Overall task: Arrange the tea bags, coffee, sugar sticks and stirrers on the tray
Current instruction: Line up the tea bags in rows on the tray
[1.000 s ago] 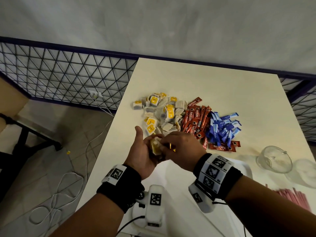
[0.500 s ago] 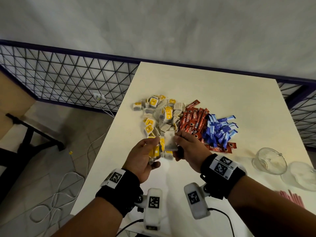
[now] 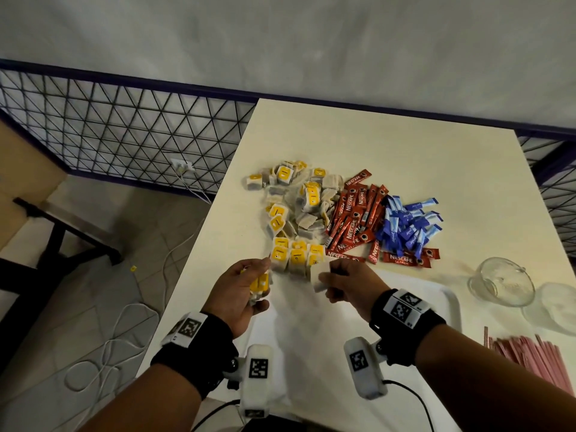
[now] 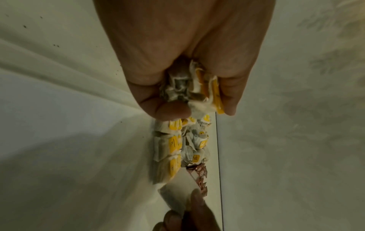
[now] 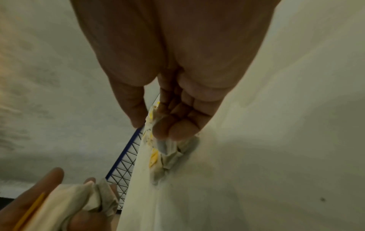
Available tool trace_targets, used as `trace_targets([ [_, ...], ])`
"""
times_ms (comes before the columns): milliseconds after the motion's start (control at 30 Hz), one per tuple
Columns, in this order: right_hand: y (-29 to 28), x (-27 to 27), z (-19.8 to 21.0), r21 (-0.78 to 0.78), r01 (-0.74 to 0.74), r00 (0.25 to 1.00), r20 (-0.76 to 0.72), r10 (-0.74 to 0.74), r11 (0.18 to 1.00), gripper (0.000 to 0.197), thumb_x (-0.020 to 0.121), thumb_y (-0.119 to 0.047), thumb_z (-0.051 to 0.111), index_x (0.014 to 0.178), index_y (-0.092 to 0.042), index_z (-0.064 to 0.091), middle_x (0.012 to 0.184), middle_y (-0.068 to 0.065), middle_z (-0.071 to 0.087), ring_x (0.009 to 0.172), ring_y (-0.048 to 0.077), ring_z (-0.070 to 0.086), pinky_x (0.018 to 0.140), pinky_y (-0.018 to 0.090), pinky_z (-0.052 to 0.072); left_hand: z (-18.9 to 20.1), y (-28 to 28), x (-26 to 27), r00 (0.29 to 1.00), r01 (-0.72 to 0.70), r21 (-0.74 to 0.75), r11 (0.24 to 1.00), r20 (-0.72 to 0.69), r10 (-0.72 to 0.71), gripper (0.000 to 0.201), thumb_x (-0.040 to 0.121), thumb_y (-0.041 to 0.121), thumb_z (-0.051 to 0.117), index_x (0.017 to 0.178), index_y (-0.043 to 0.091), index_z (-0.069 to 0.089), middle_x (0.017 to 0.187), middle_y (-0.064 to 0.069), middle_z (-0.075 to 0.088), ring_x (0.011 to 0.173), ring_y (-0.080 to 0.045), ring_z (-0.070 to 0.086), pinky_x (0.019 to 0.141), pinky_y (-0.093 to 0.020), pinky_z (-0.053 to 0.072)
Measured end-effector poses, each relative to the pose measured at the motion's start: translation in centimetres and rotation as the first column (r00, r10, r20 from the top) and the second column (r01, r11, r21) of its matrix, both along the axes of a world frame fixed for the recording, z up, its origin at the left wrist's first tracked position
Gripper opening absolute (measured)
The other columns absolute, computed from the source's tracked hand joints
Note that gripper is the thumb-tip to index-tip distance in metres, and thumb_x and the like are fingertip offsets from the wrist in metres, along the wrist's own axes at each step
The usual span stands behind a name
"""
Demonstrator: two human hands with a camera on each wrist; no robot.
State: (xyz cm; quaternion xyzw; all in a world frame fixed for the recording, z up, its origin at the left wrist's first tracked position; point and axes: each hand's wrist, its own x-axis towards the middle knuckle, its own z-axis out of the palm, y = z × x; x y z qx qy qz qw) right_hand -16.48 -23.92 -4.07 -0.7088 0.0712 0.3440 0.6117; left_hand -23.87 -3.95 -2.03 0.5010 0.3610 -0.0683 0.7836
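Note:
My left hand (image 3: 263,285) grips a small bundle of yellow-tagged tea bags (image 3: 259,286), which the left wrist view shows pressed between thumb and fingers (image 4: 195,90). To its right, my right hand (image 3: 327,275) pinches a single white tea bag (image 3: 318,277). A short row of tea bags (image 3: 293,257) lies just beyond both hands. Behind it is the loose tea bag pile (image 3: 299,201), then red coffee sticks (image 3: 352,219) and blue sugar sticks (image 3: 405,226). The white tray (image 3: 448,300) lies under my forearms. I cannot tell whether the row is on it.
Pink stirrers (image 3: 530,360) lie at the near right. A glass bowl (image 3: 501,285) and a second glass piece (image 3: 554,310) stand beyond them. The table's left edge drops to a floor with cables (image 3: 124,338). A wire fence (image 3: 124,126) lines the wall.
My hands were joined over the bundle and have drawn apart. The right hand now holds one tea bag clear of the left hand's bundle.

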Motion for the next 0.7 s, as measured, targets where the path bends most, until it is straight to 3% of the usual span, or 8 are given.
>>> trace_targets([
  [200, -0.4, 0.0, -0.7, -0.178, -0.050, 0.996, 0.069, 0.063, 0.983, 0.007, 0.086, -0.011, 0.065, 0.082, -0.016, 0.067, 0.057, -0.004, 0.058, 0.052, 0.013, 0.044, 0.047, 0.025, 0.039, -0.4, 0.6, 0.2, 1.000, 0.023, 0.007, 1.000, -0.001, -0.023, 0.011, 0.078, 0.022, 0.074, 0.077, 0.023, 0.063, 0.070, -0.007, 0.058, 0.057, -0.019, 0.050, 0.052, -0.025, 0.038],
  [400, 0.1, 0.6, -1.8, -0.351, -0.086, 0.974, 0.166, 0.152, 0.932, 0.004, 0.090, -0.022, 0.061, 0.086, -0.023, 0.061, 0.061, -0.004, 0.057, 0.053, 0.014, 0.051, 0.050, 0.027, 0.042, -0.7, 1.1, 0.4, 0.998, 0.060, 0.004, 0.998, -0.013, -0.060, 0.011, 0.079, 0.023, 0.073, 0.080, 0.022, 0.062, 0.071, -0.007, 0.057, 0.057, -0.019, 0.049, 0.053, -0.025, 0.038],
  [533, 0.5, 0.7, -2.5, -0.440, -0.086, 0.962, 0.198, 0.190, 0.894, 0.012, 0.087, -0.025, 0.062, 0.080, -0.032, 0.055, 0.067, -0.006, 0.064, 0.062, 0.015, 0.059, 0.069, 0.036, 0.052, -0.8, 1.3, 0.5, 0.997, 0.069, 0.013, 0.998, -0.025, -0.069, 0.011, 0.079, 0.023, 0.073, 0.082, 0.022, 0.062, 0.072, -0.007, 0.058, 0.057, -0.018, 0.050, 0.053, -0.025, 0.039],
  [700, 0.8, 0.6, -2.7, -0.438, -0.079, 0.962, 0.203, 0.184, 0.896, 0.006, 0.089, -0.023, 0.062, 0.090, -0.028, 0.058, 0.071, -0.003, 0.067, 0.057, 0.010, 0.062, 0.066, 0.028, 0.054, -1.0, 1.4, 0.7, 0.996, 0.080, 0.024, 0.996, -0.045, -0.079, 0.010, 0.079, 0.023, 0.073, 0.083, 0.022, 0.064, 0.074, -0.008, 0.058, 0.057, -0.018, 0.051, 0.051, -0.026, 0.040],
])
